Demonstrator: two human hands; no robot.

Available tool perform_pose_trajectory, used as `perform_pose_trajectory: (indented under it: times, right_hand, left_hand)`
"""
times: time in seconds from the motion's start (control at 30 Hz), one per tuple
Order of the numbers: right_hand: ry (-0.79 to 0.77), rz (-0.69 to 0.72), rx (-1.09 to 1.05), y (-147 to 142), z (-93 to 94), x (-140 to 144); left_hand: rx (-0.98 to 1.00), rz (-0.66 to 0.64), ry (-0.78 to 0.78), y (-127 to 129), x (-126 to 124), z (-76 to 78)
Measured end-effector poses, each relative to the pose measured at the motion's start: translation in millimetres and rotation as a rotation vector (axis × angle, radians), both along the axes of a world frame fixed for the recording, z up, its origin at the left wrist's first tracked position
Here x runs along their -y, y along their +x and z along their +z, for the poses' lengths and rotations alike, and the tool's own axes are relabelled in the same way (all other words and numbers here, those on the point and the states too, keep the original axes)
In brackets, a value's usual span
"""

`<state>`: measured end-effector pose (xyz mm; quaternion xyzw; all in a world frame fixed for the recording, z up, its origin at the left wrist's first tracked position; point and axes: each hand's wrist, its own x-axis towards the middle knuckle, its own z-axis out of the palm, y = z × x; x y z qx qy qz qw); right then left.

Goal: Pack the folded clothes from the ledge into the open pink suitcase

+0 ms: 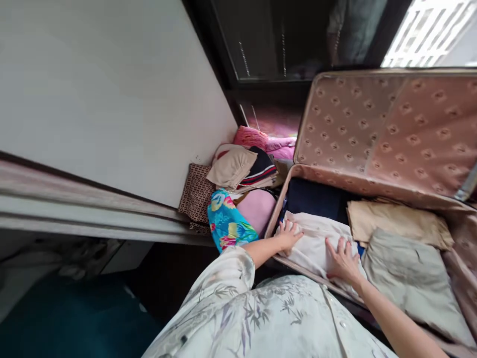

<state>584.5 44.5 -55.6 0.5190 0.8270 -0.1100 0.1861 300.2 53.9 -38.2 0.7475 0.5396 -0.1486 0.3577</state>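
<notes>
Both palms rest on a folded white garment [315, 238] inside an open suitcase [372, 181]. My left hand [289, 237] lies on its left end by the suitcase rim, fingers spread. Toward its right end, my right hand [343, 261] presses down with fingers apart. Behind the white garment is a dark navy folded cloth [316, 198]. To the right lie folded beige trousers or cloth [400, 221] and a folded light grey garment [413, 273]. The undersides of both hands are hidden.
The suitcase lid [387, 124] stands up against a dark glass panel [272, 40]. Left of the case are a floral blue cloth [231, 219], a pink rounded item [259, 206], a patterned brown cloth [197, 191] and a folded beige cloth [233, 166]. A white panel [100, 89] rises at left.
</notes>
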Motion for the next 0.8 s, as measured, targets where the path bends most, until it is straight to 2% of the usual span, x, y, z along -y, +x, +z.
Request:
perform_pose_trajectory:
  times: [0.1, 0.17, 0.27, 0.33, 0.47, 0.53, 0.6, 0.63, 0.7, 0.77, 0.8]
  right_hand:
    - [0.226, 0.114, -0.109, -26, 10.6, -6]
    - [0.286, 0.202, -0.164, -41, 9.7, -8]
    - [0.256, 0.188, -0.111, -47, -8.2, -3]
    - [0.261, 0.142, -0.08, -41, -25.3, 3]
    - [0.297, 0.089, -0.132, -26, -51.4, 6]
    - [0.272, 0.081, -0.173, -23, -56.3, 0]
    - [0.222, 0.075, -0.18, -25, -54.7, -9]
    - [0.198, 0.064, -0.166, -27, -51.1, -13]
    - [0.181, 0.04, -0.136, -34, -38.2, -17]
    - [0.235, 0.008, -0.15, -43, -19.6, -14]
    - [0.281, -0.017, -0.177, -47, -9.4, -9]
  left_hand:
    - [0.02, -0.063, 0.189, 5, 6, 10.8]
    - [0.054, -0.092, 0.271, 5, 12, 20.9]
    - [0.156, -0.083, 0.264, -13, 20, 43.2]
    - [0.273, -0.006, 0.231, -39, 24, 63.2]
    - [0.559, 0.289, 0.199, -112, 15, 108.1]
    - [0.662, 0.479, 0.261, -158, -5, 126.4]
    - [0.692, 0.68, 0.367, -207, -35, 138.3]
    - [0.648, 0.805, 0.414, -233, -51, 141.8]
    - [0.329, 1.091, 0.499, -283, -79, 144.4]
    - [-0.049, 1.242, 0.491, -329, -97, 142.1]
    - [-0.14, 1.271, 0.481, -348, -102, 139.3]
